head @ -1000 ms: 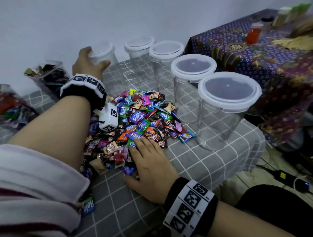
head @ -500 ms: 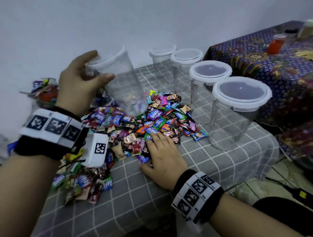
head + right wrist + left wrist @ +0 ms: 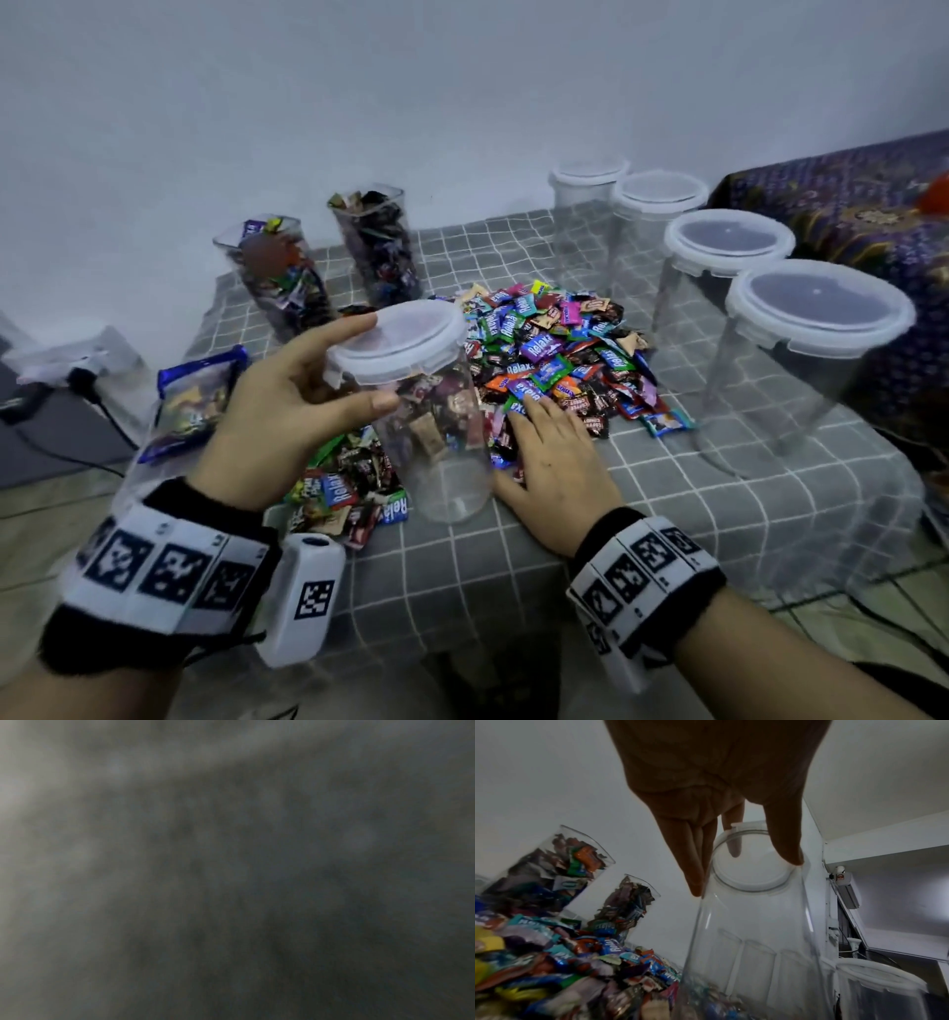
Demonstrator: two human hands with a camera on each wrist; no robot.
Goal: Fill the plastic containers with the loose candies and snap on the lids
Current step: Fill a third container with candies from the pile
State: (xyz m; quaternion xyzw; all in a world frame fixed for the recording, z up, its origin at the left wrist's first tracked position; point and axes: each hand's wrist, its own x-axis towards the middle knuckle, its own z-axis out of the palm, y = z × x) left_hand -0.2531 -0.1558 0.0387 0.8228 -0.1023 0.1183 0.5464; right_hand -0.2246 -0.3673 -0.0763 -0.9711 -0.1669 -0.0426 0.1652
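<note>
A clear plastic container (image 3: pixel 441 452) with a white lid (image 3: pixel 400 342) stands upright at the near edge of the candy pile (image 3: pixel 560 354). It holds no candies; the wrappers show through its wall. My left hand (image 3: pixel 362 367) grips it just under the lid, thumb in front and fingers behind. In the left wrist view the left hand (image 3: pixel 744 874) wraps the container (image 3: pixel 752 943) from above. My right hand (image 3: pixel 544 442) lies flat, fingers straight, on the pile's near edge, right beside the container. The right wrist view is dark and shows nothing.
Several empty lidded containers (image 3: pixel 816 329) line the right side of the grey checked tablecloth (image 3: pixel 513 565). Two open containers (image 3: pixel 277 277) full of candies stand at the back left. A candy bag (image 3: pixel 190 395) hangs off the left edge. A batik-covered table (image 3: pixel 847 205) stands at right.
My left hand lifted the lidded container from the back left and brought it forward to the near edge of the pile, beside my right hand. The right hand stayed on the candies.
</note>
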